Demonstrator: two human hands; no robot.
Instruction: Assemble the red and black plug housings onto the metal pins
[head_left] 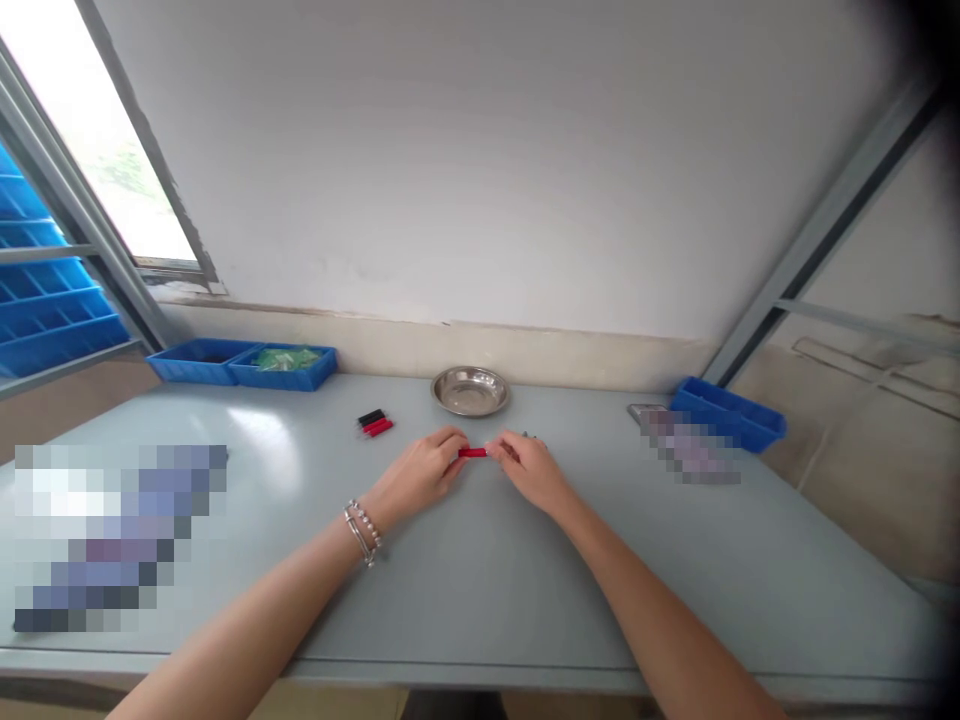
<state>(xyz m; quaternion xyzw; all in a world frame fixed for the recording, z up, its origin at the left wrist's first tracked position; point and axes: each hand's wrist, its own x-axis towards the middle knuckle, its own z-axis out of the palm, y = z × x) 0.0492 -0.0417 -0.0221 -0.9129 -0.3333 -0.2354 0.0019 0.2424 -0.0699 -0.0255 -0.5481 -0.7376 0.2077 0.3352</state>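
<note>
A small red rod-shaped piece spans the gap between my two hands, just above or on the grey table. The fingers of my left hand are closed on its left end. My right hand pinches at its right end, where a bit of pale metal shows; the fingertips hide the detail. To the left of my hands lie similar slim pieces: a black one and red ones, with thin metal ends. Small dark bits peek out behind my right hand, too hidden to name.
A round steel dish stands beyond my hands by the wall. Blue bins sit at the back left, one with green plastic bags. Another blue bin and a blurred flat object are at right. A larger blurred item lies at left.
</note>
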